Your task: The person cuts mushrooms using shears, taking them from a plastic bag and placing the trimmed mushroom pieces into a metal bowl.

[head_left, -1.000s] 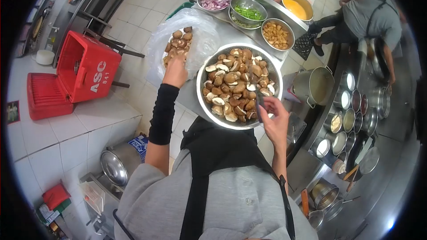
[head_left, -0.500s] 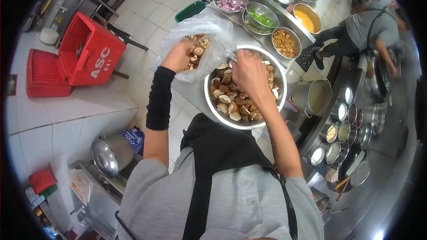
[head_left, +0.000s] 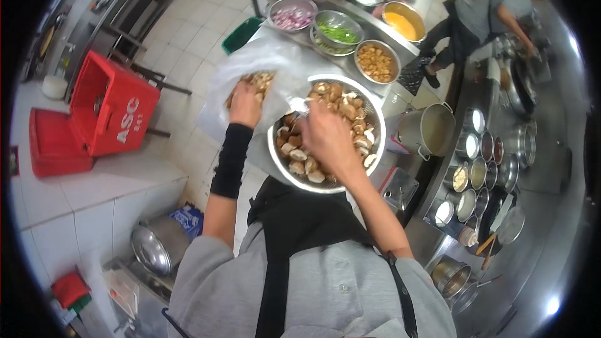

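Observation:
My left hand (head_left: 246, 107), with a black sleeve (head_left: 230, 159) above the wrist, reaches into a clear plastic bag (head_left: 273, 79). Its fingers are among cut mushrooms (head_left: 258, 79) and mostly hidden. My right hand (head_left: 328, 138) is over a metal colander (head_left: 377, 161) filled with brown-capped mushrooms (head_left: 300, 161). The right fingers curl downward and are closed, but what lies between them is hidden. Bag and colander are side by side on a metal table.
Bowls of chopped red onion (head_left: 292, 16), green vegetables (head_left: 338, 30) and fried cubes (head_left: 377, 62) stand behind the colander. A pot (head_left: 435, 128) is to the right, beside a counter of containers. At left sits a red cooler (head_left: 119, 106). A co-worker (head_left: 491, 12) works at far right.
My right hand has moved from the colander's far edge toward its middle. My left hand has gone deeper into the bag. The camera view has shifted slightly.

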Demonstrator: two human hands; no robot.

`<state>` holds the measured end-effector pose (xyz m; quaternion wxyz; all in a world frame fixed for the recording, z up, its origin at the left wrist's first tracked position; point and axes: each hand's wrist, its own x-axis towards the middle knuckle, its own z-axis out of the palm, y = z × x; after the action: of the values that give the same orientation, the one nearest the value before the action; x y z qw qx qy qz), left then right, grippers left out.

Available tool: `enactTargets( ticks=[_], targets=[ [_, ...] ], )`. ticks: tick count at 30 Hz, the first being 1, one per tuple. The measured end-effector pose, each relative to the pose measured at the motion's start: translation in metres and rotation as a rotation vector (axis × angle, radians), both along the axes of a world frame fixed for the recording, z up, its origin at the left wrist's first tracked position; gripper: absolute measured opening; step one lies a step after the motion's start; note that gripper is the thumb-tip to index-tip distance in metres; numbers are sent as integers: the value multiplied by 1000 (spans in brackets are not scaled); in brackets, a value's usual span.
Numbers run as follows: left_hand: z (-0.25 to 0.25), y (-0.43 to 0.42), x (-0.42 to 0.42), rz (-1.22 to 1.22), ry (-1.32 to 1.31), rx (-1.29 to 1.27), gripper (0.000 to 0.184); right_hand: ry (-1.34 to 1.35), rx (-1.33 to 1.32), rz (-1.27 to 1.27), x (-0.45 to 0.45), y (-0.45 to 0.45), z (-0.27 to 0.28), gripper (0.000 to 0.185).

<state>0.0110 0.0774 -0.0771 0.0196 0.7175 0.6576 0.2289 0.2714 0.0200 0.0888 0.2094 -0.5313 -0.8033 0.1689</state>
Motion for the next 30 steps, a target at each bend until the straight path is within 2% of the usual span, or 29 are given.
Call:
enactTargets(
  ticks=[2, 5, 8, 9, 12, 14, 17, 20, 22, 25, 30],
  targets=[
    [45, -21, 16, 35, -112, 168, 46, 148, -45, 34, -1, -8, 6, 36],
    [97, -49, 27, 267, -439, -76, 44, 269, -49, 21, -3, -9, 7, 30],
    [101, -58, 14, 291, -1419, -232, 42, 347, -198, 30, -3, -7, -2, 33],
    [112, -60, 13, 327, -1482, -247, 40, 388, -204, 24, -6, -8, -9, 33],
    [106, -67, -3, 271, -1772, -286, 36, 328, -273, 48, -12, -16, -16, 42],
    [109, -72, -3, 225, -1756, -244, 41, 301, -225, 104, -13, -18, -21, 47],
    [106, -77, 0, 149, -1664, -197, 51, 242, -314, 103, -13, -18, -24, 42],
    [98, -81, 3, 167, -1725, -116, 46, 312, -275, 133, -12, -22, -24, 43],
    [76, -81, -8, 107, -1776, -161, 47, 385, -227, 152, -14, -26, -27, 41],
    [80, -86, -9, 137, -1798, -130, 45, 335, -257, 68, -15, -33, -15, 41],
    [83, -94, -2, 126, -1854, -136, 46, 292, -158, 152, -15, -34, -15, 45]
  ],
)
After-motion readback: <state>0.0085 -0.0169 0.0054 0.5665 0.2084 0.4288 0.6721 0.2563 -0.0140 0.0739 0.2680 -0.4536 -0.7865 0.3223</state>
